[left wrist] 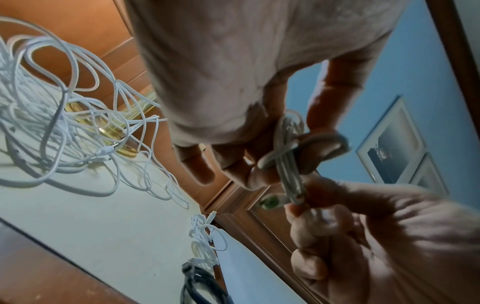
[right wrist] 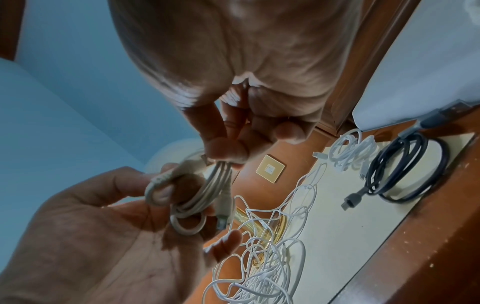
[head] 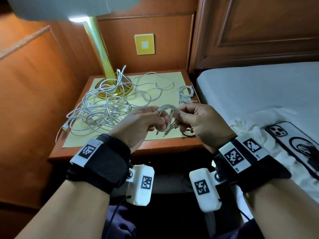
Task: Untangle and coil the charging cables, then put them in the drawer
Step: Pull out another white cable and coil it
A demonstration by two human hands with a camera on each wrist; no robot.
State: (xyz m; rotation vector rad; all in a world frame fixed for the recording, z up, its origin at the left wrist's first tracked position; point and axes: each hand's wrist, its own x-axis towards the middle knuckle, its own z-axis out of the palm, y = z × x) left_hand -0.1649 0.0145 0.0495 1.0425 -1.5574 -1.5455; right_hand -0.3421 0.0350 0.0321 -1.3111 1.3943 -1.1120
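Head view: the left hand (head: 138, 123) and right hand (head: 198, 121) are both gripping one off-white coiled cable (head: 166, 118) in front of the brass lamp (head: 110, 80).

Left wrist view: one white bundle (left wrist: 205, 238) is lying finished.

Right wrist view: one black coil (right wrist: 405, 166) too. A slipping tail wrap could be springing the coil open; the tangle (right wrist: 262, 267) is uncountable.

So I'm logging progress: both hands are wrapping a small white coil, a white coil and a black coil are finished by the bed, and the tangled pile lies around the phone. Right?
One slip: the tangled pile lies around the lamp base, as the head view shows. The phone is on the bed. The rest holds: left hand and right hand hold the small coil; white coil and black coil are finished.
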